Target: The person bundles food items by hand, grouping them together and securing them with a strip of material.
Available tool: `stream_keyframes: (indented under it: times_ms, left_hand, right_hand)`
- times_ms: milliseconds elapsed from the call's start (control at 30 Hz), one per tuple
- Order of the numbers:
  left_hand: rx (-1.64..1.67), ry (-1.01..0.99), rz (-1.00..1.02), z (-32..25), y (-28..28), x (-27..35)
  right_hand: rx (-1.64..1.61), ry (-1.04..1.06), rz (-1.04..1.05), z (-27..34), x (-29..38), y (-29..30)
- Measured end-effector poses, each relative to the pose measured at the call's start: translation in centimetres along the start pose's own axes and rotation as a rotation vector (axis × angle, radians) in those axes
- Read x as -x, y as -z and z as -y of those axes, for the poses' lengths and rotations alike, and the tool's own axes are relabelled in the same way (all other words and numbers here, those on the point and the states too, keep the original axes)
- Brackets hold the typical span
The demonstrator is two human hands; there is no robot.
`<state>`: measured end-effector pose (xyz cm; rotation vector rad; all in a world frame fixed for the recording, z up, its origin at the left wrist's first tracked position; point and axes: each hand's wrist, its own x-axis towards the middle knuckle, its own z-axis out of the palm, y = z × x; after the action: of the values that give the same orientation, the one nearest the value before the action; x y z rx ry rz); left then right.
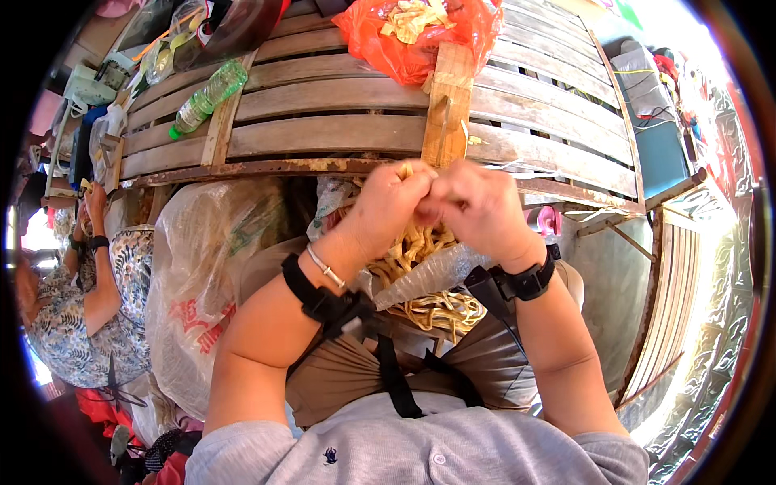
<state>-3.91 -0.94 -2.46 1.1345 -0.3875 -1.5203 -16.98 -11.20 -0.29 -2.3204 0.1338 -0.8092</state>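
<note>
My left hand (394, 203) is closed on a yellowish strip, a bit of which shows above its fingers. Against it is my right hand (476, 209), blurred, with its fingers bent; whether it grips the strip is hidden. Below both hands, long yellowish strips (418, 248) hang over my lap, partly covered by a clear plastic wrap (424, 276). More strips lie coiled lower down (445, 309). Just beyond the hands, a slotted wooden block (448, 115) rests on the slatted table. An orange plastic bag (400, 60) with pale yellow pieces (415, 21) sits behind the block.
A slatted wooden table (327, 133) with a rusty metal edge spans the front. On its left lies a green plastic bottle (209, 100). A large translucent plastic bag (194, 291) stands beside my left arm. Farther left sits another person (91, 303). A slatted wooden frame (664, 303) is at right.
</note>
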Motion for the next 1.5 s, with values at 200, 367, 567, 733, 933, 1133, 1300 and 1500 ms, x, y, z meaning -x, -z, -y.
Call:
stream_keyframes:
  times_ms: [200, 367, 567, 733, 933, 1133, 1300, 1500]
  left_hand:
    - [-0.516, -0.022, 0.653, -2.0, -1.7, 2.7]
    - [-0.489, -0.371, 0.500, -3.8, -0.6, 2.6]
    - [-1.311, -1.019, 0.107, -4.1, 0.6, 2.0]
    - [-1.330, -1.257, -0.220, -2.8, 0.3, 1.6]
    - [-1.167, -0.807, -0.089, -3.3, 1.4, 1.4]
    - [-1.274, -0.955, 0.016, -2.8, 0.7, 0.7]
    - [-0.395, -0.772, 0.036, -5.0, 1.2, 2.2]
    - [-0.231, -0.547, 0.024, -4.6, 2.9, 1.6]
  right_hand:
    - [-0.427, -0.291, 0.161, 1.6, 0.0, 2.7]
    - [-0.384, -0.674, 0.165, 0.8, -0.2, 2.0]
    - [-1.569, -1.185, 0.362, 0.7, -0.1, 0.1]
    - [-1.412, -1.126, -0.187, 1.7, 0.0, -1.9]
    - [-0.671, -0.804, -0.164, 2.9, -0.7, -1.2]
    - [0.183, -0.443, 0.121, 0.6, 0.6, -1.2]
    - [-1.016, -1.072, 0.119, 2.0, -0.7, 0.4]
    - [-1.202, -1.036, 0.125, 1.6, -0.4, 0.4]
